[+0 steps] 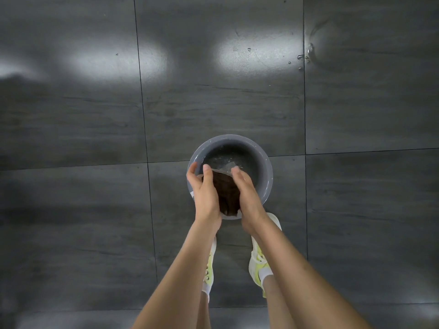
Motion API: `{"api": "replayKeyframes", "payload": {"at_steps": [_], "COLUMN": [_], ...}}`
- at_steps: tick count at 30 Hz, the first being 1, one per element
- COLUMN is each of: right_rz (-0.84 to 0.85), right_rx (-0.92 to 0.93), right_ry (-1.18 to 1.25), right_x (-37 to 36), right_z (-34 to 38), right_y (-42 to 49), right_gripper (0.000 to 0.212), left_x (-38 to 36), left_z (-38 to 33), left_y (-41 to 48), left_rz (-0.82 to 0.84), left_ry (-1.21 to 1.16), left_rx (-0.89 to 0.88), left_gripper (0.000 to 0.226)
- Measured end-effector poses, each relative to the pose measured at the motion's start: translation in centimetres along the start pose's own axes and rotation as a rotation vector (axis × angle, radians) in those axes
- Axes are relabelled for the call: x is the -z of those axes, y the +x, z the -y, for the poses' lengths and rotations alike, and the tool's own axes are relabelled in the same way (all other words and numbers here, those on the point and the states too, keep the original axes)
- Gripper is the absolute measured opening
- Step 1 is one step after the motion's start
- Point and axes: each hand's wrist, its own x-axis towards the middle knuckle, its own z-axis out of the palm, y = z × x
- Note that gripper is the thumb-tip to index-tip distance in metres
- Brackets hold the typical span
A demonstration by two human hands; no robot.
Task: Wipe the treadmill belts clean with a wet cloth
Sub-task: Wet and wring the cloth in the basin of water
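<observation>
A dark brown cloth [227,195] with a pale grey underside hangs bunched between my two hands above a grey round basin [262,157]. My left hand [204,191] holds the cloth's left side, fingers pointing away from me. Pressed against the cloth's right side is my right hand [247,193], its fingers curled round the fabric. The basin stands on the floor and holds water with some foam or bits on the surface. No treadmill is in view.
Dark grey floor tiles [95,129] with thin joints fill the view, with bright light reflections at the back. Water drops [306,57] lie on the tile at the far right. My feet in white and yellow shoes [259,260] stand just behind the basin.
</observation>
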Motion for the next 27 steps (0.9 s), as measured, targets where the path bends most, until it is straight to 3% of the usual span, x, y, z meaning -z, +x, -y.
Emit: {"api": "replayKeyframes", "payload": {"at_steps": [3, 5, 10, 16, 21, 27], "right_rz": [0.077, 0.032, -0.024, -0.046, -0.057, 0.058], "right_rx": [-0.025, 0.014, 0.15, 0.176, 0.208, 0.319], "right_ry": [-0.08, -0.179, -0.122, 0.195, 0.477, 0.727], "right_x": [1.1, 1.1, 0.5, -1.6, -3.1, -1.7], "right_z": [-0.4, -0.4, 0.4, 1.4, 2.4, 4.7], "right_y": [-0.7, -1.3, -4.0, -9.9, -16.3, -28.2], "right_gripper": [0.067, 0.076, 0.053, 0.027, 0.031, 0.037], "left_x": [1.3, 2.5, 4.9, 6.3, 7.4, 7.3], "left_z": [-1.1, -2.1, -4.7, -8.1, -11.3, -14.4], "left_y": [-0.6, -1.1, -2.7, -7.7, -13.1, -23.1], "left_rz": [0.07, 0.151, 0.291, 0.334, 0.332, 0.522], "left_ry": [-0.014, 0.013, 0.197, 0.458, 0.568, 0.714], "left_rx": [0.067, 0.108, 0.061, -0.055, -0.124, -0.14], "left_gripper": [0.036, 0.034, 0.042, 0.034, 0.04, 0.024]}}
